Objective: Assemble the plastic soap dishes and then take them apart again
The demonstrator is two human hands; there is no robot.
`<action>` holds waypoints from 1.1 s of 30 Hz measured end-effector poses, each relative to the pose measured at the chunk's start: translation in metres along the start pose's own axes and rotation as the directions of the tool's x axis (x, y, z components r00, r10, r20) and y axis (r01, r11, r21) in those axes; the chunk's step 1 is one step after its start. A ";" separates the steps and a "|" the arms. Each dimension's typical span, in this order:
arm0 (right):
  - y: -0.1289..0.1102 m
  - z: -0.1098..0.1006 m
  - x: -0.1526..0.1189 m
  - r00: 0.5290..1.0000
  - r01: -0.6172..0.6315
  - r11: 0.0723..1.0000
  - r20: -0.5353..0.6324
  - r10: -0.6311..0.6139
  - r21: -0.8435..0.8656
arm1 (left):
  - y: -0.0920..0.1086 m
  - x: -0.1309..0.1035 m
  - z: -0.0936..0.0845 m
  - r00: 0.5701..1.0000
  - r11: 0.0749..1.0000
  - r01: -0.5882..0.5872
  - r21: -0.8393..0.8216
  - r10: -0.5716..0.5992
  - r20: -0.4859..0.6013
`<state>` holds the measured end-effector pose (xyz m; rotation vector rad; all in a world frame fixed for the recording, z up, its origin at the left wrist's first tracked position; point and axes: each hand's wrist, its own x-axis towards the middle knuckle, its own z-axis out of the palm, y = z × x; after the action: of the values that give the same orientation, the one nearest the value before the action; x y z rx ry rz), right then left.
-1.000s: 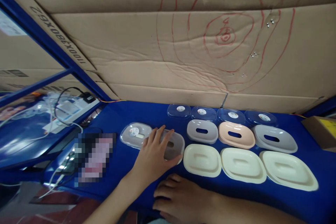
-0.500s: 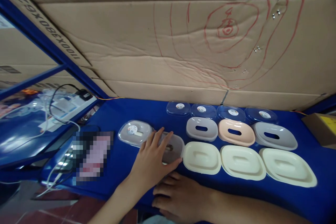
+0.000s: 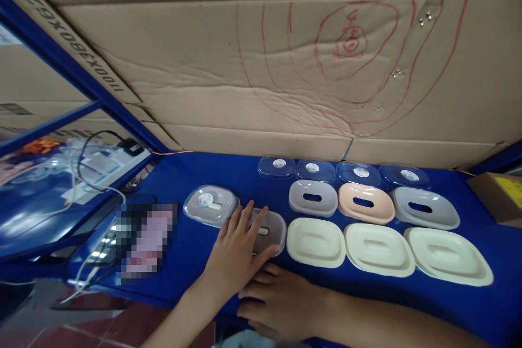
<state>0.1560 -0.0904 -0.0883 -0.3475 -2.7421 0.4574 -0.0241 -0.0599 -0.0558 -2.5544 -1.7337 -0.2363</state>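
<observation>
My left hand (image 3: 236,247) lies with spread fingers over the left part of a grey-brown oval dish (image 3: 272,234), its thumb at the dish's near edge. My right hand (image 3: 281,302) rests at the table's front edge just below, fingers apart and pointing left, with nothing seen in it. A lidded grey dish (image 3: 210,205) with a round sticker sits left of my left fingertips. To the right are several cream trays, the nearest one (image 3: 315,243) beside the grey-brown dish. Behind them stand a grey dish (image 3: 313,198), a peach dish (image 3: 366,204) and another grey dish (image 3: 426,208).
Several clear lids (image 3: 276,167) line the back of the blue table (image 3: 171,174), before a cardboard wall (image 3: 196,54) with red rings. A blurred-out item (image 3: 149,242) and cables lie at the left. A cardboard box (image 3: 493,196) stands at the right edge.
The view has shifted slightly. My left hand has moved a little toward the front edge, and its fingers still lie over the grey-brown dish. My right hand has hardly moved.
</observation>
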 end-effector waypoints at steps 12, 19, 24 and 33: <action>-0.001 0.000 -0.001 1.000 0.004 0.999 0.022 -0.003 -0.049 | -0.011 0.160 -0.015 0.983 0.999 -0.048 0.008 0.046 0.177; 0.004 0.003 -0.004 0.997 0.062 0.996 -0.039 -0.064 -0.058 | -0.029 0.172 -0.003 0.967 0.995 -0.103 -0.015 0.104 0.233; 0.002 0.003 -0.003 0.998 0.035 0.998 -0.044 -0.038 -0.054 | -0.037 0.164 -0.018 0.945 0.985 -0.140 -0.103 0.164 0.282; 0.002 0.007 -0.003 0.998 0.027 0.998 -0.062 -0.030 -0.049 | -0.035 0.069 -0.073 0.892 0.915 -0.316 -0.250 0.376 0.251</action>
<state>0.1564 -0.0911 -0.0961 -0.3292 -2.6968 0.3673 -0.0392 0.0080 0.0249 -3.1318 -1.3380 -0.0137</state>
